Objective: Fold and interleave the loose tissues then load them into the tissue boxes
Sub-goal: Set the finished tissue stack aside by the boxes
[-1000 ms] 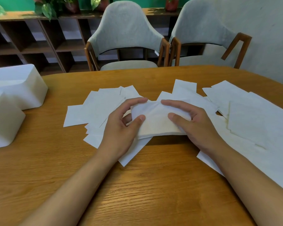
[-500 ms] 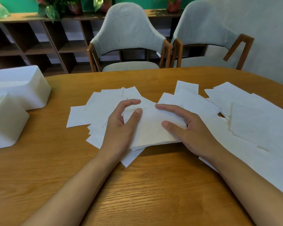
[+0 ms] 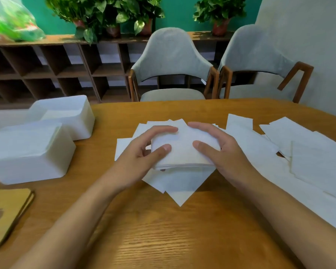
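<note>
While the soft, layered stack of folded tissues [image 3: 182, 148] is positioned mid-bench [image 3: 163, 230] above flat, square loose tissues [image 3: 308, 164], the left grip [image 3: 142, 158] and right grip [image 3: 227, 154] are clamping its sides. Two smooth, white, round-cornered tissue boxes [image 3: 27, 152] are standing leftward; contents cannot be determined.

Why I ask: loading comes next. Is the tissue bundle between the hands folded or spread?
Folded: the tissue bundle shows stacked layered edges along its near side.

hands [image 3: 138, 158] [image 3: 228, 152]: 2 | tissue boxes [image 3: 27, 154] [image 3: 70, 117]: 2 | chairs [image 3: 171, 55] [image 3: 254, 51]: 2
</note>
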{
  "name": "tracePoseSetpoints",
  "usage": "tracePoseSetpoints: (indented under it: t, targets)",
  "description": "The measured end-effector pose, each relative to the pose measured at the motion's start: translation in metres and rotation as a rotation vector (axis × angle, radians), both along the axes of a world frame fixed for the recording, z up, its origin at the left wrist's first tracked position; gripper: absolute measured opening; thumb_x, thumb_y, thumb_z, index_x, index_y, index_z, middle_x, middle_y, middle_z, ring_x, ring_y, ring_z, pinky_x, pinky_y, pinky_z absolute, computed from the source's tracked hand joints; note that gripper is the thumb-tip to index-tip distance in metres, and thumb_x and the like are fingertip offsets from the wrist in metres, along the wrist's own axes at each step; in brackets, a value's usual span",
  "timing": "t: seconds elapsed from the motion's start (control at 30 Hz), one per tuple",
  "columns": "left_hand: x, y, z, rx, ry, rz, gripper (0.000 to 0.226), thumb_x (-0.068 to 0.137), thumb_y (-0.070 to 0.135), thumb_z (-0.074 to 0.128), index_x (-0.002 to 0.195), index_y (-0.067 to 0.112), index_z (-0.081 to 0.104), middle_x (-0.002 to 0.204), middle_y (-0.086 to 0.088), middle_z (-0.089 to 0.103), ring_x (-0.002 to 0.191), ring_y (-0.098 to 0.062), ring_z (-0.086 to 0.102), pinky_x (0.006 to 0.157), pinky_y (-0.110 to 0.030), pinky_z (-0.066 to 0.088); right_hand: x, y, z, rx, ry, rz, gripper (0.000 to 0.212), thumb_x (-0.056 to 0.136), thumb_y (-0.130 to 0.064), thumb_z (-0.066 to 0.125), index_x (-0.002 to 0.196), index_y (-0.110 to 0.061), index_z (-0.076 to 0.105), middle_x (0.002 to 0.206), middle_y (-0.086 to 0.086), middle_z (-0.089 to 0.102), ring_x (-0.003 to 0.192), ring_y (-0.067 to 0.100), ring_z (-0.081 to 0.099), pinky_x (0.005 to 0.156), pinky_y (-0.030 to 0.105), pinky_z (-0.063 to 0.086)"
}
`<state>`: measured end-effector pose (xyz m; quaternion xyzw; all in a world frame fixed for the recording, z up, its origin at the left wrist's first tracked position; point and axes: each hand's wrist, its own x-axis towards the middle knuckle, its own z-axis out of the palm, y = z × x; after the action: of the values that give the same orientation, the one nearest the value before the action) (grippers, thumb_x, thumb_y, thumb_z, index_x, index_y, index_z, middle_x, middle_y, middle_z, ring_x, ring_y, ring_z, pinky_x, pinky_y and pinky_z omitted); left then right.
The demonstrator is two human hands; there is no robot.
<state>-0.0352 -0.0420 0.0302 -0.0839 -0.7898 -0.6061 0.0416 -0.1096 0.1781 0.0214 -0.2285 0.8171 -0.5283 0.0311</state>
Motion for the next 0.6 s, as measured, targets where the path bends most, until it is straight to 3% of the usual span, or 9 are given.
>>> tracePoseSetpoints:
  t: [0.1, 0.3, 0.43, 0.53, 0.6]
  targets:
    - [0.016, -0.031, 0.017, -0.034, 0.024, 0.044, 0.034, 0.103, 0.015, 0.061, 0.134, 0.029, 0.066, 0.127, 0.022, 0.062, 0.11, -0.008, 0.065, 0.076, -0.024, 0.059, 0.006, -0.028, 0.018, -0.024, -0.013, 0.083, 0.036, 0.095, -0.045, 0.062, 0.126, -0.059, 0.052, 0.118, -0.045, 0.042, 0.099, -0.024, 0.042, 0.073, 0.009, 0.044]
    - [0.037, -0.106, 0.044, -0.224, 0.072, 0.256, 0.043, 0.097, 0.033, 0.07, 0.135, 0.048, 0.059, 0.133, 0.024, 0.054, 0.11, 0.01, 0.057, 0.075, -0.015, 0.057, 0.011, -0.093, 0.043, -0.157, -0.075, 0.208, 0.053, 0.088, -0.02, 0.078, 0.131, -0.044, 0.058, 0.13, -0.019, 0.052, 0.103, -0.015, 0.056, 0.07, 0.024, 0.06]
    - [0.042, -0.159, 0.053, -0.243, 0.083, 0.377, 0.047, 0.09, 0.038, 0.076, 0.133, 0.044, 0.061, 0.138, 0.023, 0.054, 0.125, 0.001, 0.053, 0.082, -0.013, 0.056, 0.006, -0.143, 0.055, -0.178, -0.098, 0.277, 0.057, 0.085, -0.018, 0.08, 0.132, -0.041, 0.058, 0.133, -0.012, 0.058, 0.104, 0.009, 0.067, 0.066, 0.029, 0.061]
    - [0.04, -0.192, 0.059, -0.314, 0.084, 0.464, 0.047, 0.09, 0.038, 0.078, 0.133, 0.043, 0.061, 0.139, 0.024, 0.053, 0.118, 0.014, 0.05, 0.079, -0.004, 0.05, 0.0, -0.181, 0.06, -0.182, -0.093, 0.29, 0.056, 0.085, -0.016, 0.08, 0.132, -0.037, 0.058, 0.131, -0.011, 0.057, 0.099, 0.013, 0.068, 0.063, 0.025, 0.059]
    - [0.036, -0.211, 0.062, -0.332, 0.076, 0.516, 0.045, 0.091, 0.036, 0.078, 0.132, 0.041, 0.062, 0.136, 0.022, 0.055, 0.118, 0.008, 0.051, 0.08, -0.006, 0.048, -0.007, -0.206, 0.061, -0.175, -0.087, 0.271, 0.056, 0.085, -0.016, 0.08, 0.133, -0.036, 0.058, 0.13, -0.012, 0.056, 0.101, 0.013, 0.066, 0.062, 0.024, 0.059]
